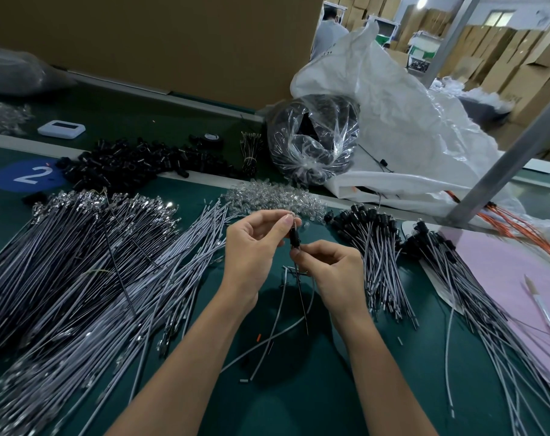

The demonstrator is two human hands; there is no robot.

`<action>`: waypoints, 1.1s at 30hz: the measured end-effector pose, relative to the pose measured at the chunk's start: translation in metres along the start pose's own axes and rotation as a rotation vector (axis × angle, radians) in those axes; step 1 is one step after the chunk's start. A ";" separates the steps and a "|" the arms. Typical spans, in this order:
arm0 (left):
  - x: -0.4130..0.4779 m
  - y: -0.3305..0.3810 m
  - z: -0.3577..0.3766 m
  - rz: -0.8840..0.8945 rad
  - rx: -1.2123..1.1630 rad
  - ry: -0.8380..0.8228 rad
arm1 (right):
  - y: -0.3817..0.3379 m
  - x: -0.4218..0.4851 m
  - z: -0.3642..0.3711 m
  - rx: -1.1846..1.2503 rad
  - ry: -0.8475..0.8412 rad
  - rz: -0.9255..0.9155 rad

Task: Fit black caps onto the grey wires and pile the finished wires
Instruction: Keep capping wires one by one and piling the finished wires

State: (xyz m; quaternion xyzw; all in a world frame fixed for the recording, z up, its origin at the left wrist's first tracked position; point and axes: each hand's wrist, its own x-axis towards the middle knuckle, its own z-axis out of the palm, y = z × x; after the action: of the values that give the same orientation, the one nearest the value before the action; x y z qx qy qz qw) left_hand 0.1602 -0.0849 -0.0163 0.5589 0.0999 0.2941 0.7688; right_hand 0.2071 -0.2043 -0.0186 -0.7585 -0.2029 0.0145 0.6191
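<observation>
Both hands are working just above the green table (pixel 299 388), and the black cap (pixel 295 238) between them serves as the landmark here. The left hand (pixel 251 247) is sitting to the left of the cap, its thumb and forefinger pinched together on the upper end of the wire at the cap's top. The right hand (pixel 330 265) is sitting just below and to the right of the cap, its thumb and forefinger pressed together on the wire right under the cap's lower end. The thin wire (pixel 302 297) is hanging down from the cap toward the table. Far left of the cap a large spread of uncapped grey wires (pixel 94 278) is lying across the table. To the right of the cap a pile of finished wires (pixel 377 247) is lying with their black caps pointing away from the person. Behind the cap a heap of small clear parts (pixel 273 196) is resting on the table, and farther back to the left a heap of loose black caps (pixel 135 165) is lying. Behind and to the right of the cap a clear plastic bag (pixel 311 140) of black parts is leaning against a white sack (pixel 409 127).
</observation>
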 end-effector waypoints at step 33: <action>-0.003 0.004 0.002 0.083 0.063 -0.025 | -0.004 -0.006 0.003 0.079 -0.031 -0.054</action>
State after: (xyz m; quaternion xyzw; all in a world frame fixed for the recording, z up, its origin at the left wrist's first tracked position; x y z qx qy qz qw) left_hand 0.1578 -0.0871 -0.0123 0.5903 0.0764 0.3153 0.7391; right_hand 0.1999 -0.2027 -0.0166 -0.7273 -0.2322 0.0175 0.6456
